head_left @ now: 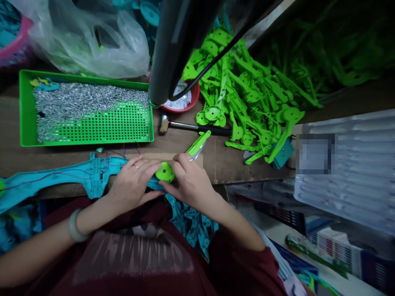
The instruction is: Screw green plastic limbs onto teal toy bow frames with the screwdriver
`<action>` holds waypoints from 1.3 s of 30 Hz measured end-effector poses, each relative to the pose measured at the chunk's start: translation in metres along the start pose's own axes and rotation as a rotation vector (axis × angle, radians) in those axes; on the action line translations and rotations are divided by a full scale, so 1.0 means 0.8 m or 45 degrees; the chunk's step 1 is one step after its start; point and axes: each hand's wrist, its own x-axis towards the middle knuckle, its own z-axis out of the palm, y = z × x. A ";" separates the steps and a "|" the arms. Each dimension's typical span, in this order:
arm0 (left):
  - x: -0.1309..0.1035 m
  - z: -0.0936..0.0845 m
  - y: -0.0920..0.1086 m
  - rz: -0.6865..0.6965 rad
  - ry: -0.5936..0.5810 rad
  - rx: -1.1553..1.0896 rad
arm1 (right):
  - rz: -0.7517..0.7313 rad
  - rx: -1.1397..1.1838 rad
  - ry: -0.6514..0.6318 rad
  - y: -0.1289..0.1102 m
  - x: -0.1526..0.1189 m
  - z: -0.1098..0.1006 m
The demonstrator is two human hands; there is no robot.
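Your right hand (191, 176) is closed on a lime-green disc (164, 172), pinching its right side with the thumb below and the fingers above. Your left hand (132, 181) is bent over a long blue shell (68, 174), fingertips just beside the disc; its grip is partly hidden, so you cannot tell whether it pinches the shell.

The disc sits between your hands, on your side of the hammer (197, 126) that lies on the counter (234, 174). The shell stretches away to the hammer's left, on your side too. A narrow lime-green arm (197, 144) slants from your right fingers toward the hammer's handle.

Left of the hammer stands a green tray (123, 123) partly covered with small metal pins (77, 98). Just beyond the hammer is a red bowl (196, 96) with white pieces (182, 100) in it. A heap of lime-green parts (247, 90) spreads beyond and right of the hammer. More blue parts (183, 218) lie below it, nearer your body.
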 end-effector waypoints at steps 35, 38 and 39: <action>0.095 0.001 0.004 -0.258 -0.483 -0.707 | 0.661 2.054 0.615 0.112 0.004 0.025; 0.097 0.000 0.004 -0.329 -0.522 -0.782 | 0.673 2.066 0.678 0.111 0.008 0.025; 0.097 0.000 0.003 -0.343 -0.530 -0.808 | 0.675 2.068 0.695 0.111 0.009 0.025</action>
